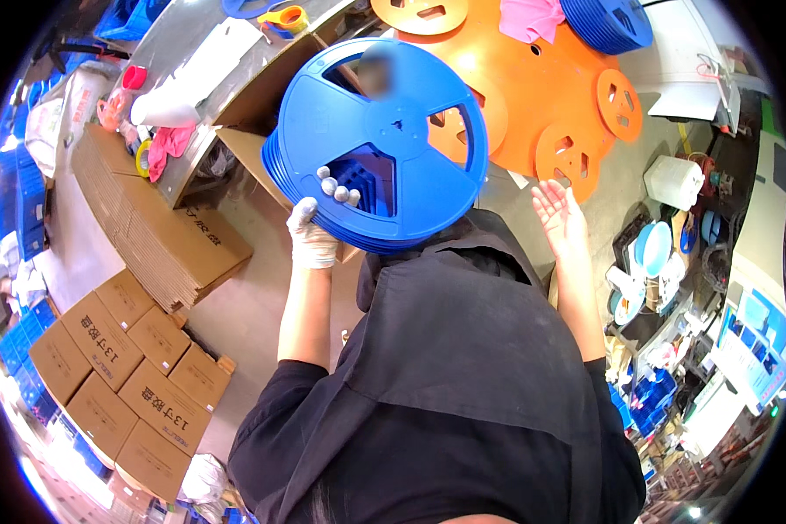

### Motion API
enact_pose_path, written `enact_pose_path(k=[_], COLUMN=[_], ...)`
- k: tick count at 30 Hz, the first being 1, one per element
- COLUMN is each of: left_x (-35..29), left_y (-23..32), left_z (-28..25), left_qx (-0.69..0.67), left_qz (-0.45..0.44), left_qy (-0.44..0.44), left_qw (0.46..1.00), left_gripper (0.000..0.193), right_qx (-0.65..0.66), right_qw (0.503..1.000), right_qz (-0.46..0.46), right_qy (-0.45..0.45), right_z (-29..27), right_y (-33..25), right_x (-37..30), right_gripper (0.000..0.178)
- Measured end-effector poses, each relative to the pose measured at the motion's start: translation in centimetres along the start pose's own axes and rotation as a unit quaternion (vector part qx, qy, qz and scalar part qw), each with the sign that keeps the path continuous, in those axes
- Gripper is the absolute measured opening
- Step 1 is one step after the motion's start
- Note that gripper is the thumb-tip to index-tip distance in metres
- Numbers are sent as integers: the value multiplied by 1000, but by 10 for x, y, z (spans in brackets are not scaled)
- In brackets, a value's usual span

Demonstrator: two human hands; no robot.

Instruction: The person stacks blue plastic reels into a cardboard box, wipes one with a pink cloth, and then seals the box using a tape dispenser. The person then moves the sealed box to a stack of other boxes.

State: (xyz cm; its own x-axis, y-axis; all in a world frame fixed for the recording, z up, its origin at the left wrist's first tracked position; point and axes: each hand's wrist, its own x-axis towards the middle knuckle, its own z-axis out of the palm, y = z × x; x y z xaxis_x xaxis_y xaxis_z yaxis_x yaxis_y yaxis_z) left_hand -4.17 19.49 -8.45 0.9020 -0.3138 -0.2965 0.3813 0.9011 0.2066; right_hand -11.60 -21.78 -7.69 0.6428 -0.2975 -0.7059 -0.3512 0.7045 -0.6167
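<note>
My left hand (pixel 314 229), in a whitish glove, grips a stack of blue plastic reels (pixel 323 131) at the near left rim. Its fingers come up through a window cut in the top reel, and the thumb lies outside the rim. The stack is tilted in front of my body, its lower reels showing along the left edge. My right hand (pixel 557 214) is bare, raised palm up with fingers stretched, to the right of the stack and touching nothing. Behind the stack shows part of an open cardboard box (pixel 251 162).
A large orange round table (pixel 533 79) with slotted orange discs (pixel 618 105) stands ahead, bearing a pink cloth (pixel 531 19) and more blue reels (pixel 607 22). Flattened cardboard (pixel 148 218) and stacked cartons (pixel 131 375) are at left. A white plastic container (pixel 672 179) stands at right.
</note>
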Motion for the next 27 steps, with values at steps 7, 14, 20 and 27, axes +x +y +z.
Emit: enact_pose_path(k=[7, 14, 20, 27], left_x=[47, 67, 60, 68], left_y=[28, 82, 113, 125], left_z=[-21, -78, -117, -157], left_qx=[100, 207, 242, 263], left_qz=[-27, -77, -30, 120], left_qy=[91, 162, 212, 377], left_qw=[990, 962, 946, 880], left_gripper=[39, 32, 28, 27], right_qx=[-48, -71, -90, -119], right_qw=[998, 994, 992, 989], right_qz=[2, 9, 8, 12], right_qy=[34, 76, 88, 82], right_z=[-8, -40, -43, -37], right_y=[18, 38, 44, 39], right_x=[-3, 0, -2, 2], right_gripper=[43, 46, 46, 49])
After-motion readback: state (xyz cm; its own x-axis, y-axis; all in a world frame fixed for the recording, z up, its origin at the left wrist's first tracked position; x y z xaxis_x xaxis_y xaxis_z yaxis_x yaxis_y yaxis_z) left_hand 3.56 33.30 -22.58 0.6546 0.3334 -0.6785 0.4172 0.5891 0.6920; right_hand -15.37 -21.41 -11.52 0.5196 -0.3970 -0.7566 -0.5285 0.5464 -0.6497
